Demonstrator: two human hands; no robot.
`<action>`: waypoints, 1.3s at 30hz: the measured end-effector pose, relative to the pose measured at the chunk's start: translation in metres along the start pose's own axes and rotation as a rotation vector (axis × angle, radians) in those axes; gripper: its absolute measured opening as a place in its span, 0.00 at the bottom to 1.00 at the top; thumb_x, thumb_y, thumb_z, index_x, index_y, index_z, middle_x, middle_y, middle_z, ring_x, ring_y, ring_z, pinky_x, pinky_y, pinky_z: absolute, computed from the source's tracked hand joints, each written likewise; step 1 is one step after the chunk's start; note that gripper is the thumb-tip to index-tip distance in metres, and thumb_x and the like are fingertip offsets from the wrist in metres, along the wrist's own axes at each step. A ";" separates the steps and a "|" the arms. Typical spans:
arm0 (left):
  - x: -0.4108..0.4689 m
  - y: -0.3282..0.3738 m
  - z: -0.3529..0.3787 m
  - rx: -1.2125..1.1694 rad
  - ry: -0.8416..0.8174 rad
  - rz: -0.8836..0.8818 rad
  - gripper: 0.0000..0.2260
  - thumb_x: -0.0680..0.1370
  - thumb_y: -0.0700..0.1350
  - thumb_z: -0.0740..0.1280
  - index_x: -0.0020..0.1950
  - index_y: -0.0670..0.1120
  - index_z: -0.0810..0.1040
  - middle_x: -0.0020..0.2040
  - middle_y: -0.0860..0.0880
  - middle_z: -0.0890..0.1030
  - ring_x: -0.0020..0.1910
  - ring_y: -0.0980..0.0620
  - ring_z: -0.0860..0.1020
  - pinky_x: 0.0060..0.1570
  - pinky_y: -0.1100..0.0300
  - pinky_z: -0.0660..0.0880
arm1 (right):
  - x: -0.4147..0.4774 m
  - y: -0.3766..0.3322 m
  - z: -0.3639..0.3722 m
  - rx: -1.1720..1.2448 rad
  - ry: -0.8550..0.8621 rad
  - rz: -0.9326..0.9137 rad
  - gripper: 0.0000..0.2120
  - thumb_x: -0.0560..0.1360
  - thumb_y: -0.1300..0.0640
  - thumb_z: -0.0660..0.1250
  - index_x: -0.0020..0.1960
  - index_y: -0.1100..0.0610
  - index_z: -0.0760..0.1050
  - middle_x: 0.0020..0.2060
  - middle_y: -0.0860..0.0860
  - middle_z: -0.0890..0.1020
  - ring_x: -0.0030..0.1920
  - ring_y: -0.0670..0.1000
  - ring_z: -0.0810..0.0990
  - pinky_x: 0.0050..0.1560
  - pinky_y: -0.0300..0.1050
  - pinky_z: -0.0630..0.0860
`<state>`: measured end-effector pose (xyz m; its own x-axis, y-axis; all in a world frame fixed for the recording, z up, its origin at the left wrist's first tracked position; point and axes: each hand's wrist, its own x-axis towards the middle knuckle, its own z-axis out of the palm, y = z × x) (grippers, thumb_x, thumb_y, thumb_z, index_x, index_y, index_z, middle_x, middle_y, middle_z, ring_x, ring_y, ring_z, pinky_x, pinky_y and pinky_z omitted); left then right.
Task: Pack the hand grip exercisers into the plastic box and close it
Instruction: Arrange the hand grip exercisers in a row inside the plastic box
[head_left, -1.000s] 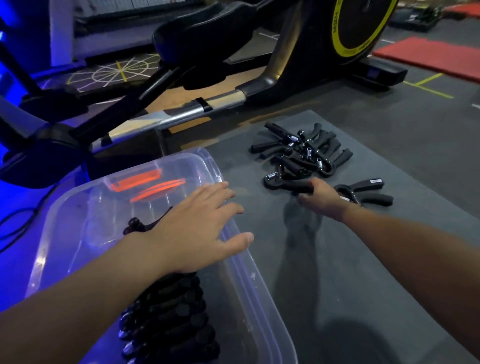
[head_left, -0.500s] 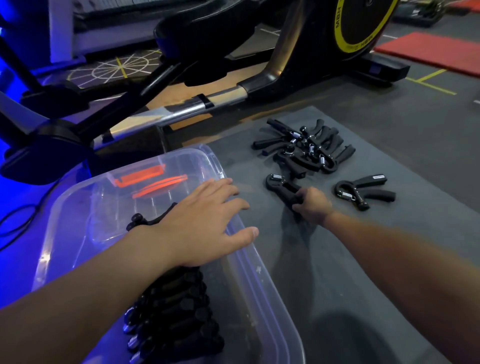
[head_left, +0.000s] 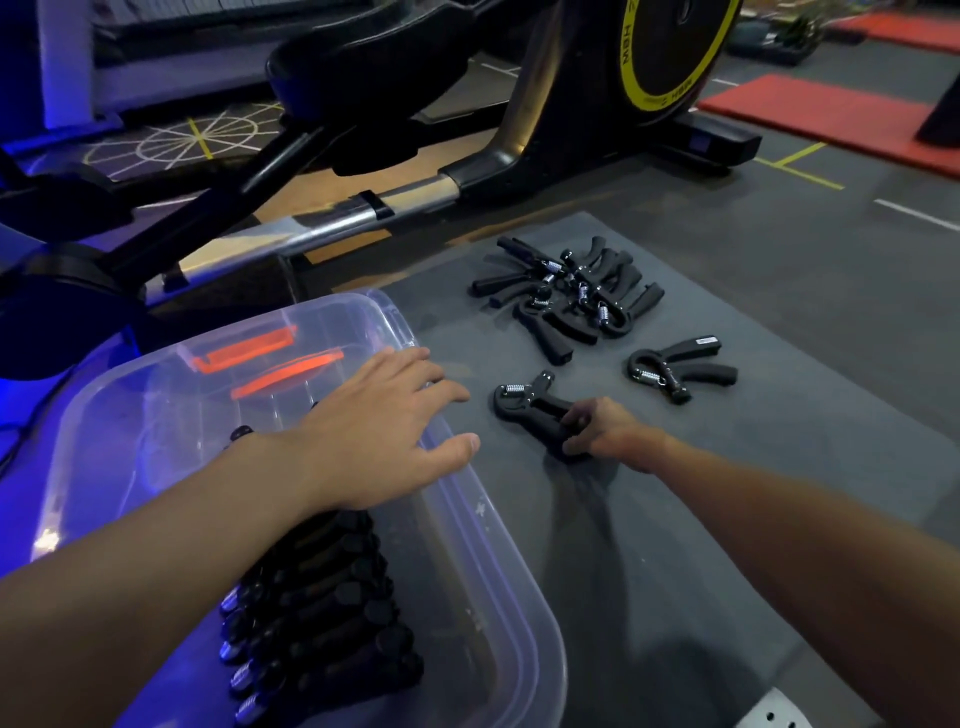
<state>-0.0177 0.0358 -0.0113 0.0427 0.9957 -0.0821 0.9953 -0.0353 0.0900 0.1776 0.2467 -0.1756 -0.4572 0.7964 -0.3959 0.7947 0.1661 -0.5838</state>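
Dim gym light left the scene murky, blue glow from the left tinting the plastic box (head_left: 130, 441), while the right forearm (head_left: 805, 545) threw a soft shadow on the mat (head_left: 831, 415) and wide-angle edges bowed.

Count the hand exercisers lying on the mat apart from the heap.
2. The held exerciser is nearest the box; the lone exerciser is to its right. The heap behind them may hide others.
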 end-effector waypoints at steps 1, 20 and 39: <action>0.000 0.001 -0.001 0.000 -0.002 0.000 0.37 0.69 0.71 0.41 0.72 0.57 0.65 0.71 0.57 0.66 0.76 0.55 0.51 0.73 0.58 0.46 | -0.001 0.001 -0.001 -0.031 0.042 0.009 0.14 0.63 0.53 0.78 0.47 0.47 0.79 0.44 0.51 0.80 0.49 0.53 0.79 0.42 0.40 0.73; -0.002 -0.001 -0.003 -0.044 -0.011 0.018 0.35 0.70 0.70 0.41 0.71 0.57 0.66 0.70 0.58 0.67 0.77 0.56 0.52 0.73 0.58 0.45 | -0.013 -0.016 0.000 -0.203 0.130 -0.086 0.27 0.58 0.42 0.78 0.50 0.56 0.75 0.43 0.50 0.78 0.47 0.53 0.79 0.42 0.41 0.72; -0.077 -0.029 -0.067 -0.268 0.311 -0.171 0.22 0.76 0.60 0.57 0.68 0.54 0.70 0.66 0.57 0.73 0.65 0.55 0.71 0.65 0.51 0.69 | -0.146 -0.162 -0.083 -0.319 0.292 -0.740 0.40 0.63 0.43 0.77 0.70 0.54 0.66 0.57 0.43 0.69 0.61 0.45 0.68 0.60 0.38 0.66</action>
<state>-0.0559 -0.0345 0.0593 -0.1891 0.9651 0.1809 0.9263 0.1142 0.3590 0.1489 0.1516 0.0352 -0.8163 0.5291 0.2316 0.4269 0.8229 -0.3750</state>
